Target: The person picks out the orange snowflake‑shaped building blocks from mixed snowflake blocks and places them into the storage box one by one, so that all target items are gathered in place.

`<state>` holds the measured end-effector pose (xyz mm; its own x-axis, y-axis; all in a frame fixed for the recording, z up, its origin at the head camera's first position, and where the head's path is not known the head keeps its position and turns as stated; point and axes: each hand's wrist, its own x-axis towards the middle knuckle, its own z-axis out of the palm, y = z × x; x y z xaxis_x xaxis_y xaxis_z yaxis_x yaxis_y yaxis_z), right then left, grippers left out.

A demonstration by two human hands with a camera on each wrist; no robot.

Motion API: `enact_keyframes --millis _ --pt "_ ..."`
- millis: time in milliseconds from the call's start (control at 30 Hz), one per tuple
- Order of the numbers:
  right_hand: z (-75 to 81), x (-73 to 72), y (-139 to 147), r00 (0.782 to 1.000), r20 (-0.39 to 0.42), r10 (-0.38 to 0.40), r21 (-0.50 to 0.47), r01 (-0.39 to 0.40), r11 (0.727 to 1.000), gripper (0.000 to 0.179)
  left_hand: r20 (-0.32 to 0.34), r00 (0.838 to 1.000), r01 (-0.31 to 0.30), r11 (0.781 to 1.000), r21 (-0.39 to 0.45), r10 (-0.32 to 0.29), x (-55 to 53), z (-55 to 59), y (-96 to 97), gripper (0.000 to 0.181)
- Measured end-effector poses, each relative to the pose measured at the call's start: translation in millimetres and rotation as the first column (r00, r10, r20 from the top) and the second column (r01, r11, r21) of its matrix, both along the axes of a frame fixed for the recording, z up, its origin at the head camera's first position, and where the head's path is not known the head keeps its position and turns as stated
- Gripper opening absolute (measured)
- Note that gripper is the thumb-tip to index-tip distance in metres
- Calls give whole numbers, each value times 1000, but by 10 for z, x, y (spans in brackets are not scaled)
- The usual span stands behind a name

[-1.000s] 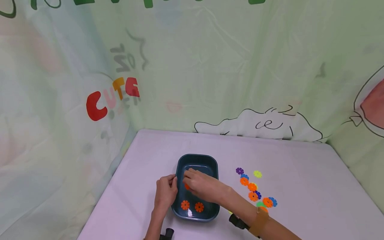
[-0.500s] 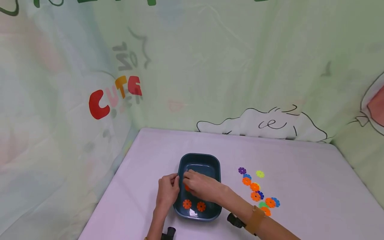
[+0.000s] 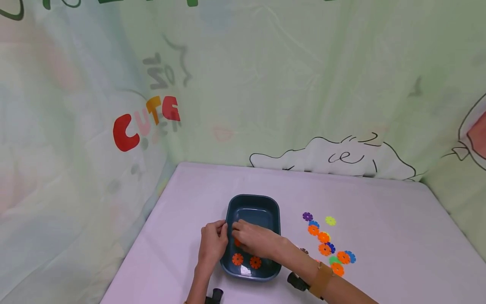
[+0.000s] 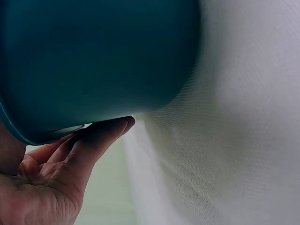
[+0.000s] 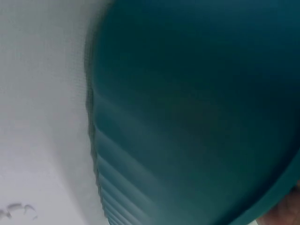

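A dark teal-blue plastic tray [image 3: 256, 215] stands on the table with two orange snowflake-shaped discs, one at left [image 3: 237, 259] and one at right [image 3: 255, 262], lying near its front end. My left hand [image 3: 213, 241] grips the tray's left rim; in the left wrist view its fingers [image 4: 101, 138] lie against the outer wall. My right hand [image 3: 256, 240] reaches down into the tray with curled fingers, pinching another orange snowflake disc [image 3: 237, 242] that the hand partly covers. The right wrist view shows mainly the tray's ribbed outer wall [image 5: 187, 117].
Right of the tray, several snowflake discs lie loosely on the white table [image 3: 387, 236]: a purple one [image 3: 307, 216], a yellow one [image 3: 330, 221], a green one [image 3: 334, 260], plus blue and orange ones, some overlapping. My right forearm crosses the tray's right rim. Printed curtains [image 3: 284, 84] surround the table.
My right hand has shifted slightly toward the tray's front end. A dark disc now shows beside the right forearm. The left hand stays at the rim.
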<state>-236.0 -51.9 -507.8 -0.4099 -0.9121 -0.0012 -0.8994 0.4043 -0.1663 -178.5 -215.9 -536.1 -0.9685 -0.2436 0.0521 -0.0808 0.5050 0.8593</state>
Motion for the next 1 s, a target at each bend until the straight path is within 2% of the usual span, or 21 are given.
enact_keyframes --millis 700,1000 --pt "-125 -6 -50 999 -40 31 35 -29 999 28 -4 1000 -11 1000 -13 11 2 -8 7 31" --pt "-114 20 -55 1000 -6 24 58 -23 998 25 -4 1000 -8 1000 -10 8 -1 -2 8 31"
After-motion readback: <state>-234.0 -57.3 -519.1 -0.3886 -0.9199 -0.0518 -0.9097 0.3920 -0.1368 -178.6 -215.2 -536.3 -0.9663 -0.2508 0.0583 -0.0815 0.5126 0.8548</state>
